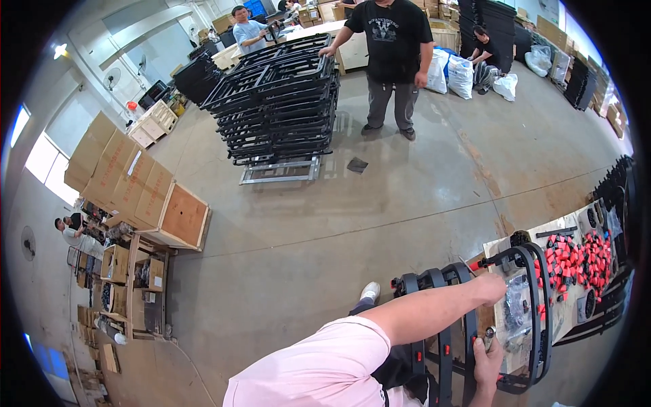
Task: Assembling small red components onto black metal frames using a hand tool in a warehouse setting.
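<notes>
Black bars (444, 370) with small red bits stand at the lower right, close to the person's body. A black frame with round corners (535, 325) is just past them. The left hand (489, 289) is up by the bars, and its grip is curled up small. A thin rod (466, 264) pokes out beside it, but one cannot tell if the hand holds it. The right hand (487, 363) is lower down, with its thumb up next to a shiny round metal piece (489, 332). Its fingers are partly hidden, so one cannot tell how tight that grip is.

To the right is a desk (567, 312) with a big pile of red and black pieces (561, 264) and a clear plastic bag (519, 305). A white shoe (370, 292) shows on the floor.

Farther off, a tall stack of black frames (278, 102) sits on a silver base (281, 179). A person in a black shirt (390, 41) has one hand on the stack. White sacks (461, 76) are behind, on the right. Far left, a big brown box (129, 169) leans by a wooden crate (184, 217).
</notes>
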Demonstrator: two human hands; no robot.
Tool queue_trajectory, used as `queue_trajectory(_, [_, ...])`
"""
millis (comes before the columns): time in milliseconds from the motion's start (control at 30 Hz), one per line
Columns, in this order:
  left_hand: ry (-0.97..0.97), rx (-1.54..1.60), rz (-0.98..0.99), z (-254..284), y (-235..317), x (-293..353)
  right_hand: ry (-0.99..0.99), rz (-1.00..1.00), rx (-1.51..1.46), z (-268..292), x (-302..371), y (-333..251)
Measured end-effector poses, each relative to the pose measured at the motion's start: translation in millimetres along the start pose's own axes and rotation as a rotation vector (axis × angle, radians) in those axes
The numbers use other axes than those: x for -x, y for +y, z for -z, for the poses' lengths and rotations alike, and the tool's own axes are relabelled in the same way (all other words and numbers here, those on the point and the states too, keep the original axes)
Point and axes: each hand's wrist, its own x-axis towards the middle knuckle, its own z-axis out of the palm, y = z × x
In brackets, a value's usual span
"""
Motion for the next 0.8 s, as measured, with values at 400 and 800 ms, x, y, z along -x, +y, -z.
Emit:
queue_trajectory(400, [-0.081, -0.116, 0.041, -10, 1, -12, -0.008, 0.019, -0.052, 2, -5, 11])
queue_trajectory(800, [-0.118, -0.099, 0.016, 5, 6, 4, 0.018, 0.036, -0.034, -1, -1, 3])
